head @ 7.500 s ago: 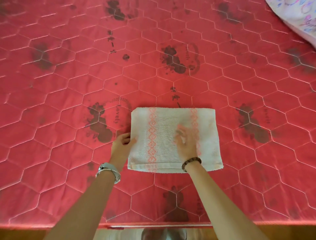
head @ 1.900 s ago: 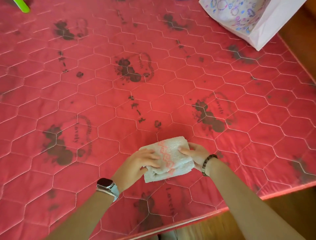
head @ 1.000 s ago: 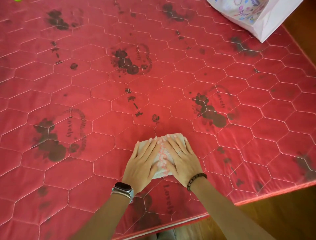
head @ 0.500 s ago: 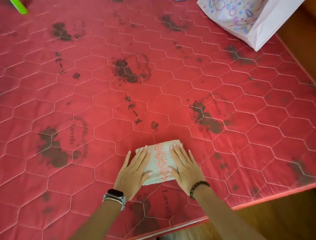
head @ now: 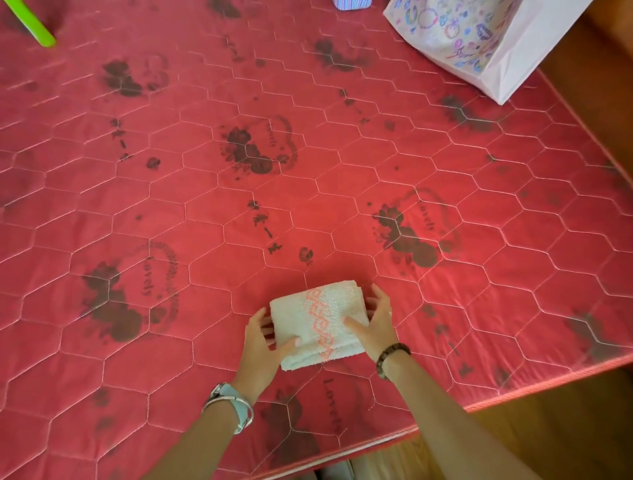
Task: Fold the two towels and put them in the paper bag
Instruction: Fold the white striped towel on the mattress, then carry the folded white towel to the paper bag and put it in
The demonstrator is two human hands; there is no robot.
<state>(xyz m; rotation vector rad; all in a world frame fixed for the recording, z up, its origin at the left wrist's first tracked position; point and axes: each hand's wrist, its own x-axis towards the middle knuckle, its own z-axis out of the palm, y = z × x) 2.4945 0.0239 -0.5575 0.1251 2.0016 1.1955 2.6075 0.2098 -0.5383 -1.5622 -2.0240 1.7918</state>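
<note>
From the head camera, a small folded white towel (head: 318, 323) with a pink pattern lies on the red quilted mattress (head: 205, 192), close to its near edge. The left hand (head: 262, 342) cups the towel's left side, thumb on top. The right hand (head: 375, 323) cups its right side, thumb on top. The paper bag (head: 486, 44) stands far off at the top right corner. A green stick (head: 34, 25) and a blue striped thing (head: 352, 4) lie at the far edge. Nothing lies between towel and bag.

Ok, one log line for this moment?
stage: pickup | folded towel on mattress | left hand, right hand gripping its sides | paper bag far right
</note>
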